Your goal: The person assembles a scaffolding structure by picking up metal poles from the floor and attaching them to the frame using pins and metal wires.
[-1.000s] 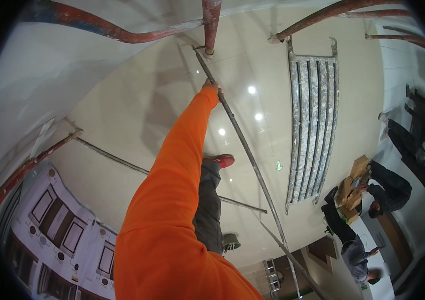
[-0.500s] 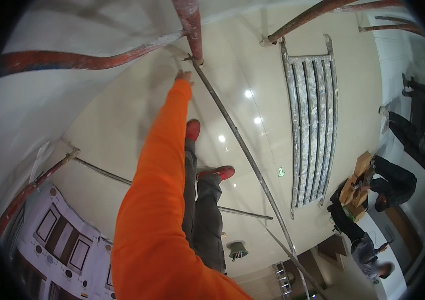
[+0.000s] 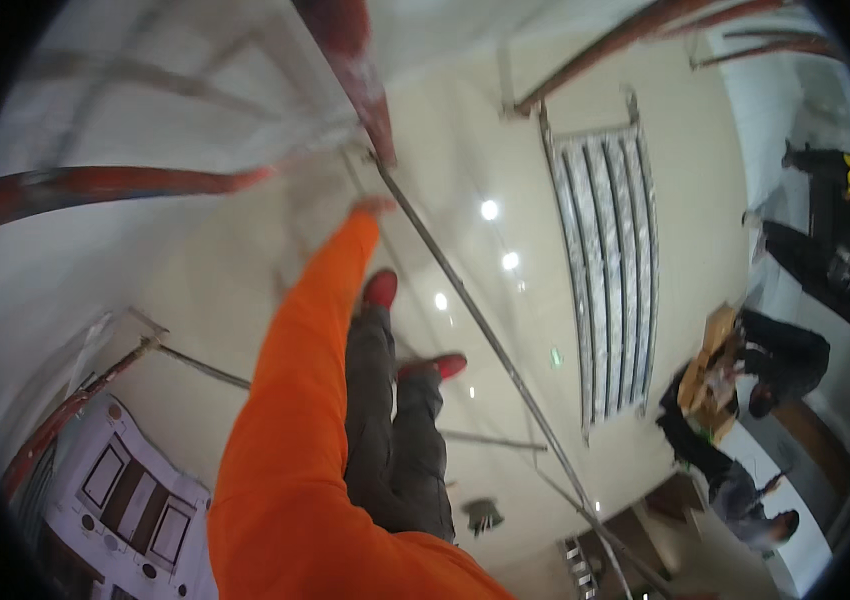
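Observation:
My left arm, in an orange sleeve, reaches forward over the floor, and my left hand (image 3: 375, 205) is at its end. Motion blurs the fingers, so I cannot tell whether they are bent or straight. Right beside the hand runs a thin grey metal brace (image 3: 465, 300), slanting from the foot of a red scaffold upright (image 3: 355, 70). Whether the fingers touch the brace is unclear. A red, paint-worn horizontal tube (image 3: 115, 190) lies to the left of the upright. My right hand is out of view.
A slatted metal scaffold plank (image 3: 610, 270) with end hooks lies to the right. Another red tube (image 3: 595, 60) stands behind it. A dark bucket (image 3: 482, 515) sits on the floor. At far right, people are near open cardboard boxes (image 3: 710, 375). A printed panel (image 3: 130, 490) stands lower left.
The view has shifted, and the scaffold tubes and plank sit differently in it. My left hand has drawn a little back toward me, away from the foot of the red upright.

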